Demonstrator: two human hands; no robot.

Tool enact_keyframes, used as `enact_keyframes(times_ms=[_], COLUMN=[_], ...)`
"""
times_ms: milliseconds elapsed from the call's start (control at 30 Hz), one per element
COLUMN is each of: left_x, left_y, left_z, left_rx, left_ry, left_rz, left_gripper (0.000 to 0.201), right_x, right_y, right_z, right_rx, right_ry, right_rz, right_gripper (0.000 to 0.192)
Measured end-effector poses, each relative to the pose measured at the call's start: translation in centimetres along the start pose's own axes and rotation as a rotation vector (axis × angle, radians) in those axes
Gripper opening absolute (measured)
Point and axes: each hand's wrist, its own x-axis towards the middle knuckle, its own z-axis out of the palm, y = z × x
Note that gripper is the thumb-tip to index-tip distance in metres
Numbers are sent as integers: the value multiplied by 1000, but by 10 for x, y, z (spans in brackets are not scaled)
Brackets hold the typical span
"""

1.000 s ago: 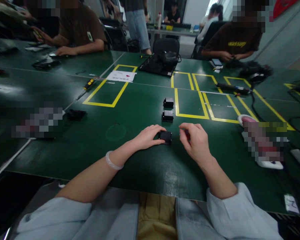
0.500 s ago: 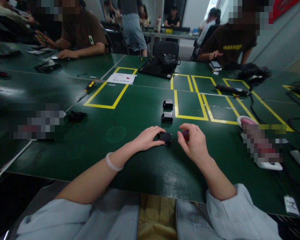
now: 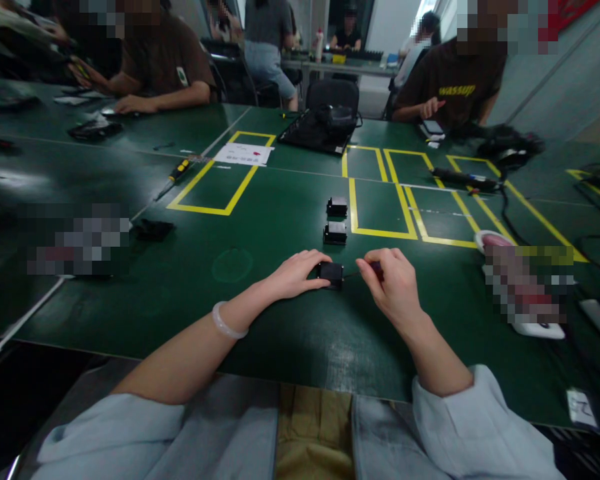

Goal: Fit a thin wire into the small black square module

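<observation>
A small black box (image 3: 331,272) lies on the green table (image 3: 260,220) in front of me. My left hand (image 3: 296,274) rests on the table and holds that box from its left side. My right hand (image 3: 394,285) is closed around a small screwdriver (image 3: 371,269) with a dark red handle; its thin shaft points left and reaches the right side of the box. Two more small black boxes (image 3: 335,232) (image 3: 337,207) stand in a row farther out. A pale bangle is on my left wrist.
Yellow tape rectangles (image 3: 380,207) mark the table. A yellow-handled screwdriver (image 3: 177,171), a sheet of paper (image 3: 243,154), a black tray (image 3: 317,132) and cables (image 3: 510,200) lie farther off. Other people sit at the far side and left; a blurred item lies at my right.
My right hand has turned slightly and shifted a little left with the screwdriver at the box. My left hand stays on the box.
</observation>
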Motion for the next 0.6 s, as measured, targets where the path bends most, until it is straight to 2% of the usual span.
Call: enact_keyframes(times_ms=[167, 400, 600], left_x=[0, 0, 1], left_y=[0, 1, 2], left_z=[1, 0, -1], left_rx=[0, 23, 11], left_ry=[6, -7, -6], left_rz=[-5, -10, -8], left_gripper=[37, 36, 36], right_x=[-1, -1, 1], right_y=[2, 0, -2], right_z=[2, -3, -3], right_rx=[-6, -8, 7], right_ry=[-27, 54, 42], right_rz=[1, -17, -38], right_gripper=[13, 10, 10])
